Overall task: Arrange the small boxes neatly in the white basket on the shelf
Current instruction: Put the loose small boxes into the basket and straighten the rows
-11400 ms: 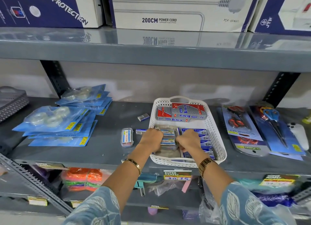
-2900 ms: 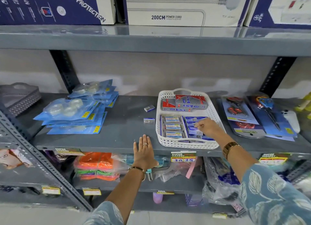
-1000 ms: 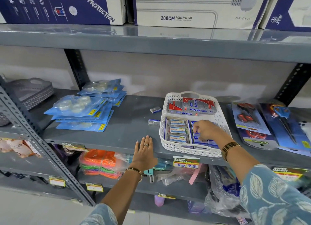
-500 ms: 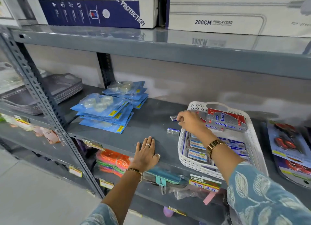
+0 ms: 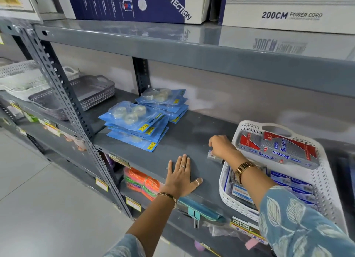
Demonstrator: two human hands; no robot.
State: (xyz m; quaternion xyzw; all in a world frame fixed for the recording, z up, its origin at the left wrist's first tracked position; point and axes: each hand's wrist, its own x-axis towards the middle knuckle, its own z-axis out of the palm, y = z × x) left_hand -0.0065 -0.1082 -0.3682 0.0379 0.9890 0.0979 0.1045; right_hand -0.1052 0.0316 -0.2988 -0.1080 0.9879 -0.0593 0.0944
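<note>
The white basket [image 5: 224, 179] stands on the grey shelf [image 5: 192, 139] at the right. Rows of small blue and white boxes [image 5: 292, 181] lie flat in its front part. Two longer grey and red boxes [image 5: 278, 151] lie across its back. My right hand [image 5: 221, 146] is on the shelf just left of the basket. Its fingers are curled down on a loose small box [image 5: 212, 157], which peeks out under the palm. My left hand [image 5: 180, 178] lies flat on the shelf near the front edge, fingers spread, holding nothing.
Two stacks of blue tape packs [image 5: 138, 126] lie on the shelf to the left. Beyond the slotted upright [image 5: 76, 110] sit a grey basket [image 5: 80, 95] and white baskets [image 5: 19, 78]. Large cartons [image 5: 288, 8] fill the shelf above. Bagged goods [image 5: 142, 183] hang below.
My right hand has left the basket and moved left onto the shelf, over the loose small boxes. The view has swung left. My left hand has stayed flat on the shelf.
</note>
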